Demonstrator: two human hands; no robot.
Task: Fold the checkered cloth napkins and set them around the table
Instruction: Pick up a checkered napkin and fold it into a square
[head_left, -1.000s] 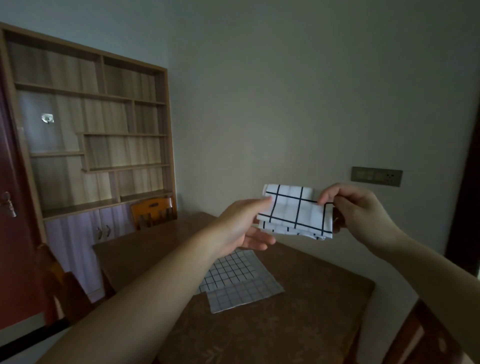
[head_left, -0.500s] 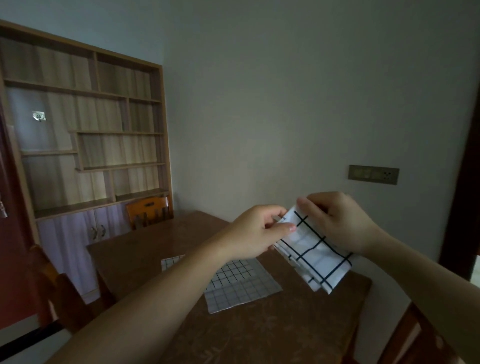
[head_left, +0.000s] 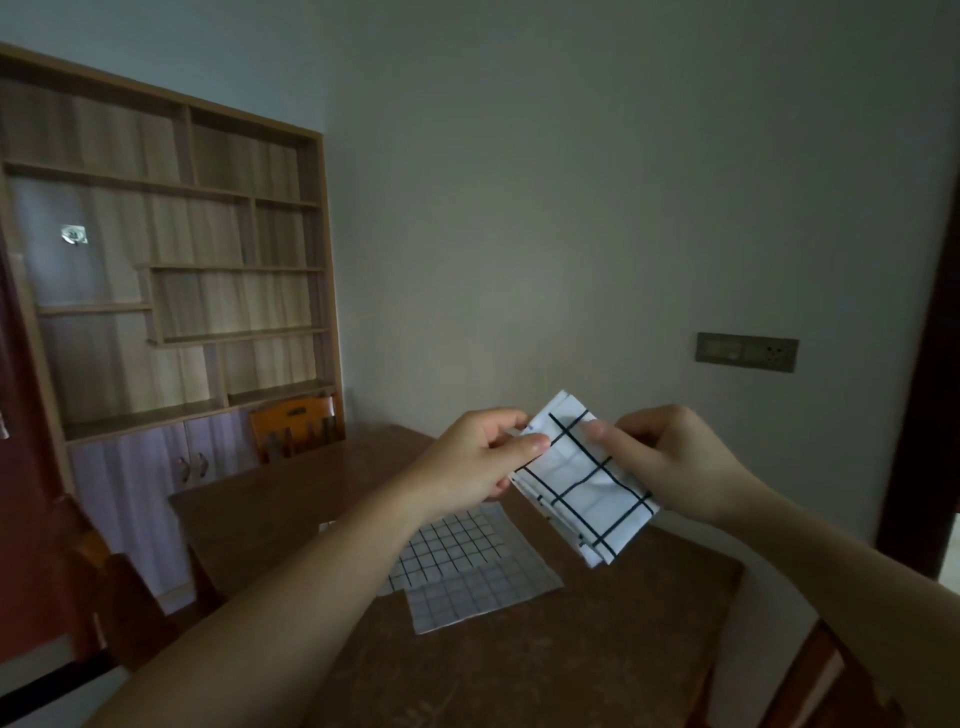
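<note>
Folded napkin (head_left: 584, 480) held in air above table (head_left: 545, 665), tilted diagonal as half second ago, now lifted slightly. Left hand (head_left: 475, 465) pinches upper left corner, thumb on top. Right hand (head_left: 675, 462) pinches upper right edge. Below grip, two flat checkered napkins (head_left: 467, 566) stay overlapped on table.

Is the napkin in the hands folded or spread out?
Folded: the napkin is a small rectangle with stacked layers along its lower edge.
</note>
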